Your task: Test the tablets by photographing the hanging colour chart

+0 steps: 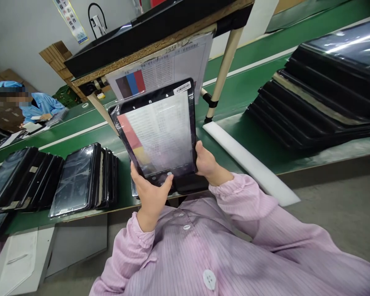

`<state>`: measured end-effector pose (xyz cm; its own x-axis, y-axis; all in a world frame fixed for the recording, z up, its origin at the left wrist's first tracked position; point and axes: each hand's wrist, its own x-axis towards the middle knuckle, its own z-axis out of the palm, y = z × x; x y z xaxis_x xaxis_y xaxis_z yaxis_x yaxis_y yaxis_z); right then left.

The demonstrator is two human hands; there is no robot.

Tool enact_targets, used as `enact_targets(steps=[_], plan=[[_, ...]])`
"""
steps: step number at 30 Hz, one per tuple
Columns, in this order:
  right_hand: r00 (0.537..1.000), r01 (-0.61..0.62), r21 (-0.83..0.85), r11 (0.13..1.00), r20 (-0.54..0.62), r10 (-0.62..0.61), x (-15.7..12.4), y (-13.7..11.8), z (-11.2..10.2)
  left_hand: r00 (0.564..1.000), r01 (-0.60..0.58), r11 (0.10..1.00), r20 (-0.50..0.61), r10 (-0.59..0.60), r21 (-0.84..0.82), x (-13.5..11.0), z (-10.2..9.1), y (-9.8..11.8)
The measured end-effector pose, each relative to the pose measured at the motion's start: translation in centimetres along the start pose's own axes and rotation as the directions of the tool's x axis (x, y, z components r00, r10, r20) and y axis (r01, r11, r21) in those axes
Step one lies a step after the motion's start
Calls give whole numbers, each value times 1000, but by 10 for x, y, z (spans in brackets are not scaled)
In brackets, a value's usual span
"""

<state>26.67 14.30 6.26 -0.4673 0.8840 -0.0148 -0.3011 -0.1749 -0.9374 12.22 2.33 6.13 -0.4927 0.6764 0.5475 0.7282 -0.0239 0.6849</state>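
Observation:
Held up in front of me is a black tablet (163, 131) with its screen lit, showing a pale page with red and yellow patches at its left side. A small barcode label sticks to its top right corner. My left hand (151, 193) grips the lower left corner, its thumb on the lower edge of the screen. Around the right edge, near the bottom, my right hand (208, 162) is closed on the same tablet. Behind it hangs a printed sheet (185, 61) with brown, blue and red blocks.
Stacked black trays holding screens (320, 94) stand at the right; more stacks (77, 181) stand at the left. A white foam strip (249, 162) lies across the green bench (228, 156). A shelf (160, 39) on beige posts rises ahead. A co-worker in blue (43, 105) sits far left.

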Motion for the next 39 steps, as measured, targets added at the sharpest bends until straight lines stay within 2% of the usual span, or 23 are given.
enact_targets(steps=[10, 16, 19, 21, 23, 26, 27, 29, 32, 36, 39], plan=[[998, 68, 40, 997, 2, -68, 9, 9, -4, 1000, 19, 1000, -25, -19, 15, -2, 5, -2], [999, 32, -62, 998, -23, -33, 9, 3, -3, 999, 25, 999, -32, -24, 26, -3, 6, -6], [999, 37, -66, 997, -28, -38, 5, 0, -2, 999, -39, 993, -31, 36, -107, 1, 1, -12], [999, 36, -55, 998, -33, -38, 0, -2, -3, 998, -50, 957, -56, 35, -287, 8, -5, -17], [997, 71, -75, 995, -26, -73, -8, -5, -2, 995, 35, 885, -65, -74, -465, 16, -10, -19], [955, 296, -161, 942, 55, -291, -20, -21, -1, 966, 228, 729, 59, -250, -645, 26, -14, -16], [930, 367, -183, 912, 102, -354, -24, -28, 0, 957, 273, 684, 116, -267, -676, 27, -13, -15], [896, 438, -206, 875, 184, -405, -27, -45, -1, 945, 323, 633, 204, -256, -703, 27, -9, -13], [888, 453, -276, 848, 221, -403, -27, -69, -5, 935, 354, 602, 254, -247, -716, 22, -1, -12], [874, 481, -406, 777, 149, -463, -23, -83, -16, 918, 394, 555, 286, -274, -733, 13, 10, -14], [894, 404, -462, 789, 18, -447, -22, -83, -27, 903, 429, 523, 340, -263, -737, 9, 18, -10]])
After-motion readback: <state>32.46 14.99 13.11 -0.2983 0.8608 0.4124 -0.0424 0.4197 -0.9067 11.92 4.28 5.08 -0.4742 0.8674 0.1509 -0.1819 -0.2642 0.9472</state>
